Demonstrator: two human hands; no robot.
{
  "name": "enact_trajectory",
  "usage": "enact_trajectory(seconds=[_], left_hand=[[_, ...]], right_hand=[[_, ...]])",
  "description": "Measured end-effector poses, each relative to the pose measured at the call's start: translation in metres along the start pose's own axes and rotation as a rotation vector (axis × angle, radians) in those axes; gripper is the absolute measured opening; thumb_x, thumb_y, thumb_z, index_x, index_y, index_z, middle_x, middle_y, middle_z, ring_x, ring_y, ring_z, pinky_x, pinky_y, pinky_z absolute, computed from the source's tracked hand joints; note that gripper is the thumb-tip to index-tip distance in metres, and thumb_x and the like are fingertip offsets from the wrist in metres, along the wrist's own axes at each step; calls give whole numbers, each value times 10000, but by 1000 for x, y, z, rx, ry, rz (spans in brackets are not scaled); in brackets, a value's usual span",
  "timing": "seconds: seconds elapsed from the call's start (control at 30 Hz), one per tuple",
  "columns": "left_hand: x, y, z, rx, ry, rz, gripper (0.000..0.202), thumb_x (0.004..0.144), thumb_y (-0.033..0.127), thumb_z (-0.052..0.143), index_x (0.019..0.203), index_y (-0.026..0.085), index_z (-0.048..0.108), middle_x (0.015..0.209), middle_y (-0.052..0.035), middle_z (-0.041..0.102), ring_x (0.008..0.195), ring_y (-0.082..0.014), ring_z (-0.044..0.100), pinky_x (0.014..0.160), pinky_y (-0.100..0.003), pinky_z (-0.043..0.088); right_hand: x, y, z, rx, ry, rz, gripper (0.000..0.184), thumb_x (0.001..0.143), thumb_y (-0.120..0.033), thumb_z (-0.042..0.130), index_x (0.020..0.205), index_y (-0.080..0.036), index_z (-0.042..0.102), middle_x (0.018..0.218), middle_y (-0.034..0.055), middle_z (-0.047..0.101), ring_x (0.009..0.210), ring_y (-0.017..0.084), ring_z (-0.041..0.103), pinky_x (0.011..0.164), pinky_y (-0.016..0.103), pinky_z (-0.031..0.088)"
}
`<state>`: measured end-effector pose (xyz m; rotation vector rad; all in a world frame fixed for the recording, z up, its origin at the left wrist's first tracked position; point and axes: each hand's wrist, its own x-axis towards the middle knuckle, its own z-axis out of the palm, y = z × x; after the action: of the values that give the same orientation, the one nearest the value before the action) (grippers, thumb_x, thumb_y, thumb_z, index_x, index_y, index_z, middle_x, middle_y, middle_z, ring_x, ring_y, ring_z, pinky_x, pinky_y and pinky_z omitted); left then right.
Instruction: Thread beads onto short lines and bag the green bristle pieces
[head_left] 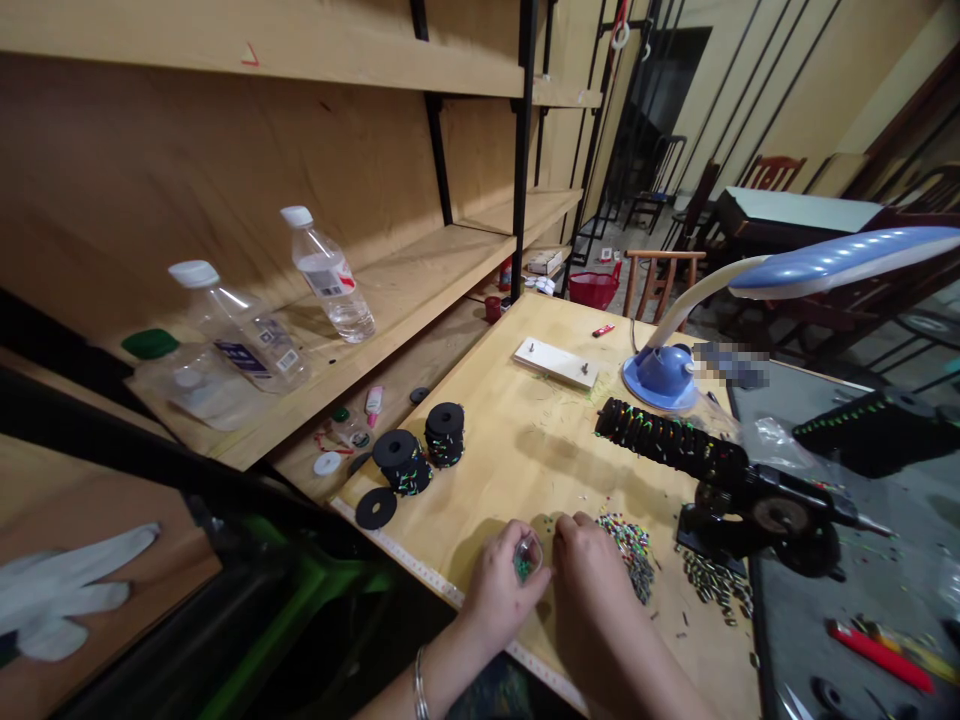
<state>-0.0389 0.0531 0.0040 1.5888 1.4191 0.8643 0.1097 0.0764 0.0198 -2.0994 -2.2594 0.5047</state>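
My left hand (498, 580) is wrapped round a small clear cup (529, 556) with tiny green pieces inside, tilted above the wooden table. Close beside it, my right hand (589, 556) has its fingers pinched together near the tabletop; what they hold, if anything, is hidden. To the right of that hand lies a heap of small multicoloured beads (628, 538). Farther right is a scatter of shiny metal pieces (718, 586) near the base of a black winding device (780, 512), whose shaft carries a row of black discs (660, 436) with coloured bits between them.
Two stacks of black discs (445, 434) and a single disc (376, 508) sit at the table's left edge. Beyond are a white block with bolts (556, 364) and a blue lamp (660, 378). Plastic bottles (330, 280) stand on the left shelf. A red-handled tool (880, 654) lies at right.
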Motion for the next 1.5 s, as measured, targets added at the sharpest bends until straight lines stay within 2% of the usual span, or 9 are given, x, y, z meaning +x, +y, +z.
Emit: enact_trajectory(seconds=[0.17, 0.3, 0.5, 0.67, 0.83, 1.0, 1.17, 1.27, 1.5], left_hand=[[0, 3, -2, -14, -9, -21, 169, 716, 181, 654, 824, 225, 531, 756, -8, 636, 754, -207, 622, 701, -285, 471], [0, 2, -1, -16, -25, -7, 157, 725, 171, 639, 826, 221, 529, 754, -8, 634, 742, -201, 620, 692, -282, 470], [1, 3, 0, 27, -26, -5, 162, 710, 160, 624, 810, 220, 512, 761, -13, 626, 769, -210, 607, 718, -291, 452], [1, 0, 4, 85, -25, 47, 170, 732, 127, 570, 875, 214, 539, 831, -48, 650, 796, -231, 613, 697, -304, 442], [-2, -5, 6, 37, -19, 79, 263, 705, 44, 504, 902, 210, 552, 860, -60, 676, 822, -234, 627, 741, -320, 458], [-2, 1, 3, 52, -28, 22, 174, 726, 132, 585, 870, 214, 533, 832, -46, 662, 807, -237, 623, 717, -314, 458], [-1, 1, 2, 30, -36, -19, 187, 725, 185, 665, 836, 220, 519, 769, -6, 630, 769, -207, 608, 714, -292, 452], [-2, -1, 3, 27, -32, -27, 207, 718, 188, 686, 845, 219, 525, 775, -5, 632, 773, -207, 606, 713, -291, 450], [0, 2, 0, 46, -44, -38, 199, 715, 177, 686, 819, 218, 521, 763, -6, 620, 760, -209, 594, 701, -297, 438]], right_hand=[[-2, -9, -7, -31, -34, 11, 267, 695, 19, 594, 915, -108, 677, 854, 139, 659, 794, 257, 662, 642, 275, 412], [-1, -11, -4, -22, -22, 12, 308, 675, 52, 565, 921, -96, 675, 861, 153, 664, 808, 268, 665, 658, 281, 411], [-4, 2, -8, 97, 33, -8, 188, 810, -48, 515, 853, -142, 672, 842, 99, 684, 758, 200, 647, 664, 245, 415], [-25, -7, -23, 442, 128, -147, 181, 772, -72, 514, 787, -179, 660, 711, 15, 654, 652, 142, 603, 610, 199, 417], [-38, -23, -19, 375, 214, -328, 188, 803, -65, 558, 816, -197, 692, 813, 35, 673, 763, 169, 614, 685, 235, 409], [-26, -2, -15, 488, 213, -259, 130, 882, -154, 558, 854, -192, 679, 819, 30, 661, 710, 150, 614, 664, 225, 434], [1, 18, -12, 214, 155, -123, 171, 890, -144, 528, 962, -168, 682, 947, 75, 675, 790, 182, 643, 715, 250, 445], [13, 14, -9, 138, 102, -158, 190, 890, -115, 510, 942, -169, 685, 926, 74, 669, 845, 189, 640, 742, 243, 428], [27, -2, -9, 51, 21, -151, 177, 872, -67, 502, 841, -136, 662, 839, 95, 651, 743, 184, 619, 656, 244, 383]])
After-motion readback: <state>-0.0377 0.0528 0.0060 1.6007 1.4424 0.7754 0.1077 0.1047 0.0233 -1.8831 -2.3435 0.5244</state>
